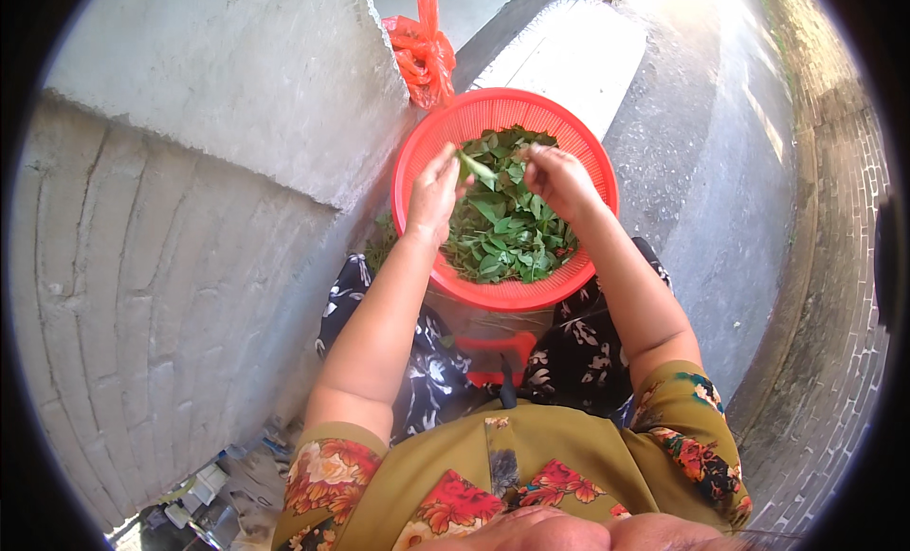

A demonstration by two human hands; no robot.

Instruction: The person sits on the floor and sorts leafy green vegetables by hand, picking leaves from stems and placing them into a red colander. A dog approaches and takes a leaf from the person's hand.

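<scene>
A round red plastic basket (508, 295) with slotted walls stands in front of my knees. Green leaves (501, 231), some on thin stems, lie heaped inside it. My left hand (435, 195) is raised over the basket's left side, with a blurred green leaf (476, 168) between its thumb and fingers. Over the right part of the heap is my right hand (558, 177), its fingers curled and the thumb close to the index finger. Something small and pale may be at those fingertips, too blurred to tell.
A knotted red plastic bag (426, 57) rests beyond the basket, beside a concrete block wall (163, 266) on the left. Behind the basket is a pale slab (569, 60). Paved ground (711, 167) runs along the right towards a brick surface. A red seat edge (498, 345) shows between my legs.
</scene>
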